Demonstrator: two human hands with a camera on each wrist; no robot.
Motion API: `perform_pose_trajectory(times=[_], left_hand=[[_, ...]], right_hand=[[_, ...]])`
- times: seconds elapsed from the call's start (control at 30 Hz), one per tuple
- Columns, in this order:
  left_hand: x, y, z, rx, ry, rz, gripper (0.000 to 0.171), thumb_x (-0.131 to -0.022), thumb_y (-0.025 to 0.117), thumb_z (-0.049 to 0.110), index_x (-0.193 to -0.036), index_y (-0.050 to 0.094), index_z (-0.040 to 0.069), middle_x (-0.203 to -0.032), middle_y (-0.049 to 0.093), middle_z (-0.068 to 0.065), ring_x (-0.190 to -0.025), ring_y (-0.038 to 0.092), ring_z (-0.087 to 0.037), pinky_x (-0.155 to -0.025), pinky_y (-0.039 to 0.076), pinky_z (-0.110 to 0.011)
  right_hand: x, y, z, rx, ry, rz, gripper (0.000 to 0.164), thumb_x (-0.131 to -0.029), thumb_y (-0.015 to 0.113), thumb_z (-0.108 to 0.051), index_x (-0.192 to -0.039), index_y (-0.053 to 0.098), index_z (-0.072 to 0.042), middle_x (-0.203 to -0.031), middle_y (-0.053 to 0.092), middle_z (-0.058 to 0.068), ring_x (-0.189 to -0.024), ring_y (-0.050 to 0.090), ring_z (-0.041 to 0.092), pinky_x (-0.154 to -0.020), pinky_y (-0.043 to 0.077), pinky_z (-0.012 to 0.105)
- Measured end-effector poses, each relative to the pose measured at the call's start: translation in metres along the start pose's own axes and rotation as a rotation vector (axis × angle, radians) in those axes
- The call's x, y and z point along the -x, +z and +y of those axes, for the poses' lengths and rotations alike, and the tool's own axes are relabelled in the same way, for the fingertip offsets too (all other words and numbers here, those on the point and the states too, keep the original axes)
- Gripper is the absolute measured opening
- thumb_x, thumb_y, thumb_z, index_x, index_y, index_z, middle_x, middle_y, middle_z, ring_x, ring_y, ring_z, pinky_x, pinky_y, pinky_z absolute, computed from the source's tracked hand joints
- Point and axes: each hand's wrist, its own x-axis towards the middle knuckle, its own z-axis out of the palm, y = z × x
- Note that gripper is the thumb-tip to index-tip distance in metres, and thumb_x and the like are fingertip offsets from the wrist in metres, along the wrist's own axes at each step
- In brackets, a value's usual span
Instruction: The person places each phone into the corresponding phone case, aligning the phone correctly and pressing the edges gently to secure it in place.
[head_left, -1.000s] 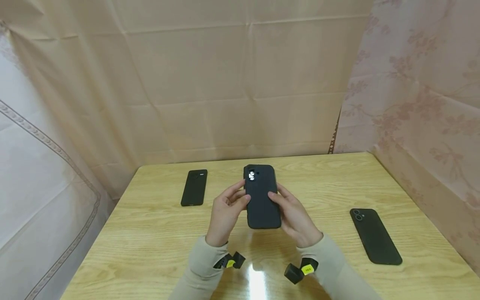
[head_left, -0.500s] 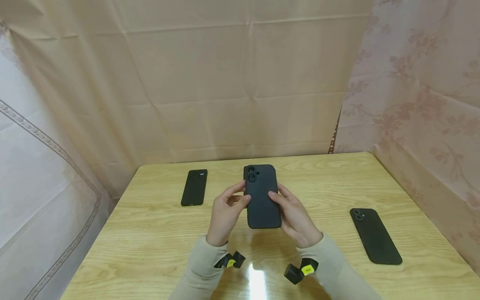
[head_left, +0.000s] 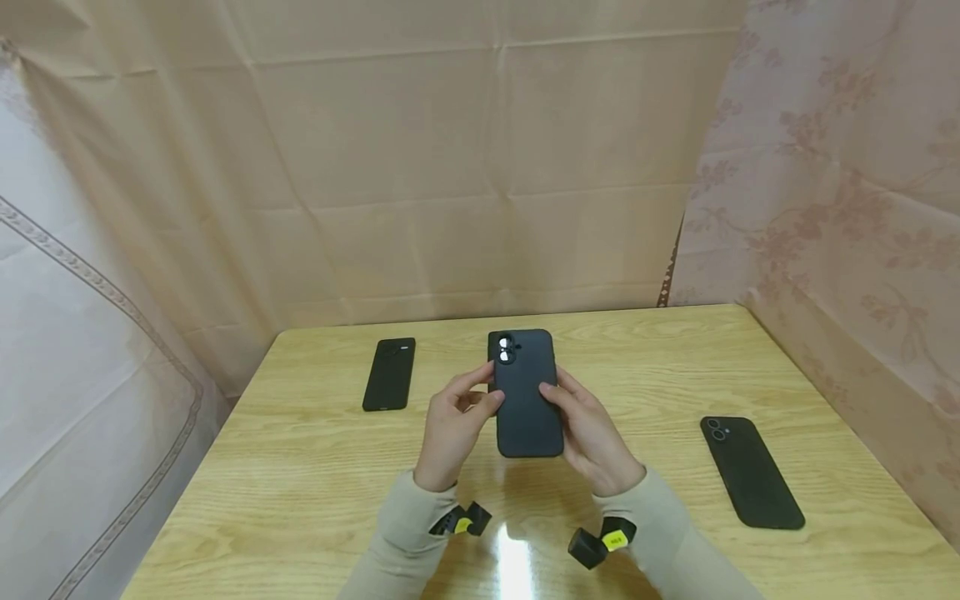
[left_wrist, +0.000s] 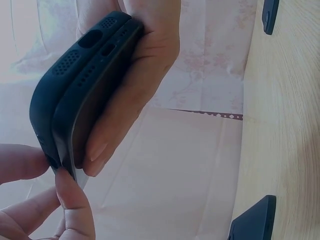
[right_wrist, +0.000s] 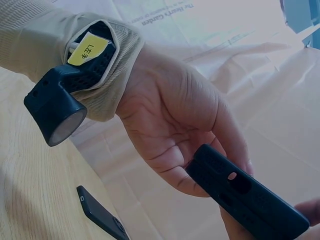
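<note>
Above the middle of the table, a black phone case (head_left: 528,408) lies back up over a dark phone (left_wrist: 102,80). From the left wrist view, case and phone look like two layers with a seam between them, their port holes side by side. My left hand (head_left: 452,429) pinches the left long edge between thumb and fingers. My right hand (head_left: 597,437) grips the right side, thumb on the case's back and fingers underneath. Light glints in the camera opening (head_left: 507,348). Much of the phone is hidden under the case.
On the wooden table (head_left: 300,492), one black phone-shaped item (head_left: 388,375) lies at the back left and another (head_left: 752,473) at the right. Beige cloth (head_left: 390,167) hangs behind. Each wrist carries a black camera (head_left: 588,547).
The case has shifted very slightly to the right in my hands. The glint in the camera opening went dark, then came back. Both items on the table stay put.
</note>
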Motion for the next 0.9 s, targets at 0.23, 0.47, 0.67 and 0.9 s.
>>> perform_pose_trajectory(times=[0.23,0.47,0.67,0.9], left_hand=[[0.0,0.0,0.003,-0.034,-0.005,-0.007,0.044,-0.089,0.069,0.008,-0.133,0.062,0.012,-0.125,0.061,-0.011,-0.092,0.056,-0.02,-0.083,0.051,-0.03],[-0.007,-0.004,0.004,-0.022,-0.019,-0.014,0.041,-0.092,0.067,0.011,-0.132,0.061,0.011,-0.123,0.062,-0.012,-0.094,0.063,-0.017,-0.084,0.055,-0.031],[-0.025,-0.011,0.003,-0.007,-0.042,-0.052,0.039,-0.096,0.063,0.019,-0.132,0.06,0.007,-0.126,0.062,-0.013,-0.1,0.064,-0.016,-0.088,0.056,-0.035],[-0.041,-0.015,0.008,-0.033,-0.069,-0.082,0.038,-0.096,0.064,0.027,-0.126,0.064,0.004,-0.12,0.068,-0.014,-0.096,0.067,-0.017,-0.09,0.056,-0.039]], right_hand=[[0.0,-0.001,-0.001,0.019,0.0,-0.01,0.053,-0.106,0.039,-0.015,-0.156,0.023,-0.018,-0.156,0.031,0.008,-0.126,0.051,0.009,-0.098,0.051,0.028],[0.0,-0.001,0.0,0.029,0.001,-0.014,0.053,-0.105,0.039,-0.015,-0.156,0.024,-0.018,-0.156,0.031,0.008,-0.127,0.05,0.01,-0.098,0.051,0.028],[-0.001,0.0,0.003,0.007,0.018,-0.011,0.052,-0.105,0.04,-0.015,-0.154,0.028,-0.02,-0.154,0.033,0.007,-0.127,0.051,0.012,-0.098,0.052,0.03],[-0.001,0.0,0.004,-0.02,0.023,-0.03,0.052,-0.105,0.04,-0.013,-0.155,0.027,-0.019,-0.154,0.032,0.006,-0.127,0.05,0.013,-0.098,0.051,0.03]])
